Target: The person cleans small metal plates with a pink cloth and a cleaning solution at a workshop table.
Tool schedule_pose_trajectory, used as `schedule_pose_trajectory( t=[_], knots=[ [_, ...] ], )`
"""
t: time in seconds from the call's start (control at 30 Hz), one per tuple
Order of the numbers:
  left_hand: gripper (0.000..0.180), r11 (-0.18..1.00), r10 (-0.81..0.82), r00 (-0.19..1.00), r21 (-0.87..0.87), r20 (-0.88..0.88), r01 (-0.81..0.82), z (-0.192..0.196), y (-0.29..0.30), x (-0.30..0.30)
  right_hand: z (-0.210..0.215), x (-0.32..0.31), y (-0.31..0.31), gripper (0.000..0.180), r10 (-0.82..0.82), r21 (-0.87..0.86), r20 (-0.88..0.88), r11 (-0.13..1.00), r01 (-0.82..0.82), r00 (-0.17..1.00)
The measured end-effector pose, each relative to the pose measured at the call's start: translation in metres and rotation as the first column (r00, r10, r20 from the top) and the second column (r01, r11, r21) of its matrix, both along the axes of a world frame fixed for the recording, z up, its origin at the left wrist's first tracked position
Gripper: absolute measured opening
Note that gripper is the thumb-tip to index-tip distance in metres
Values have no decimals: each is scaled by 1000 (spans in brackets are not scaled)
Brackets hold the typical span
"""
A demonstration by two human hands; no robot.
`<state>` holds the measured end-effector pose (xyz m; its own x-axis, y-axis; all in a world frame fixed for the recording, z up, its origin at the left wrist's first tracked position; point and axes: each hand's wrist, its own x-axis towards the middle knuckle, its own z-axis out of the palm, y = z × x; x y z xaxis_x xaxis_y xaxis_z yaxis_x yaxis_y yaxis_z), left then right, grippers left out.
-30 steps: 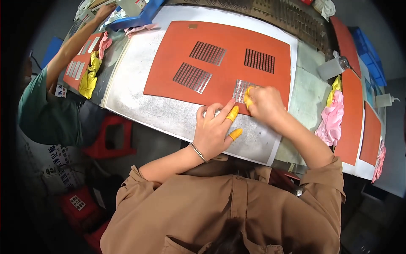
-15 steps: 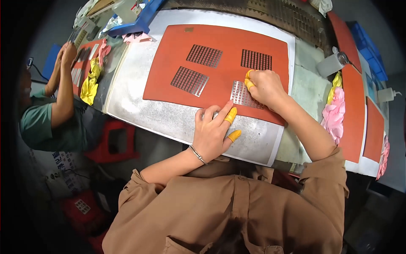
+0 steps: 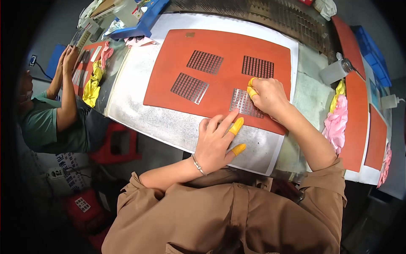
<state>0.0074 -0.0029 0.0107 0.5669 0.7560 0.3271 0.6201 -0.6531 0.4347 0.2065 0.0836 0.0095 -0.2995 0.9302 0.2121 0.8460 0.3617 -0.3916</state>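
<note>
A dark metal sheet with rows of small cut-outs (image 3: 242,100) lies at the near right of an orange-red mat (image 3: 165,55). My right hand (image 3: 270,96) is over its right side, thumb and a finger pinched together in yellow finger cots. Whatever may be between those fingertips is hidden. My left hand (image 3: 215,142) lies spread at the mat's near edge, one bare fingertip on or just at the sheet's near edge. Its thumb and index finger wear yellow cots. Three similar perforated sheets lie farther off: far left (image 3: 205,62), near left (image 3: 190,88) and far right (image 3: 258,67).
White paper (image 3: 139,114) extends under the mat. At right stand a translucent bottle (image 3: 334,72), a pink cloth (image 3: 336,122) and a second orange mat (image 3: 355,127). Left are a yellow cloth (image 3: 91,89), a blue tray (image 3: 146,23) and a co-worker in green (image 3: 50,122).
The whole scene has shifted slightly lower in the picture. Both hands stay at the same sheet with nearly the same pose, and the bright glare on that sheet has lessened.
</note>
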Motion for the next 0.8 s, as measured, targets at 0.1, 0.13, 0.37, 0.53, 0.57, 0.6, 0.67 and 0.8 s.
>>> schedule_pose_trajectory(
  t=[0.1, 0.13, 0.37, 0.53, 0.57, 0.6, 0.67, 0.8],
  knots=[
    [49, 1000, -14, 999, 17, -36, 15, -9, 1, -1, 3, -6, -11, 7, 43, -44, 18, 998, -42, 999],
    [49, 1000, -13, 999, 20, -35, 14, -9, 0, -1, 4, -5, -12, 7, 49, -31, 17, 998, -48, 999],
    [49, 999, 2, 999, 43, -53, 1, -10, 3, -4, 6, -16, -31, 8, 162, -93, 83, 984, -154, 983],
    [48, 999, -31, 999, 34, 6, 31, -10, 6, 3, 25, 15, -42, 10, 191, -116, -161, 971, -211, 968],
    [49, 998, -43, 999, 36, 23, 42, -9, 7, 5, 42, 28, -48, 12, 30, -154, -256, 986, -71, 966],
    [50, 999, -39, 999, 39, 30, 37, -9, 6, 3, 74, 32, -57, 10, -262, -382, -448, 921, 82, 855],
    [51, 999, -28, 998, 40, 52, 26, -11, 1, -4, 113, 64, -62, 14, -471, -454, -357, 842, 291, 807],
    [50, 999, -43, 999, 10, -25, 43, -6, 1, -8, 138, 154, -49, 19, -488, -115, -134, 872, 475, 863]
  ],
)
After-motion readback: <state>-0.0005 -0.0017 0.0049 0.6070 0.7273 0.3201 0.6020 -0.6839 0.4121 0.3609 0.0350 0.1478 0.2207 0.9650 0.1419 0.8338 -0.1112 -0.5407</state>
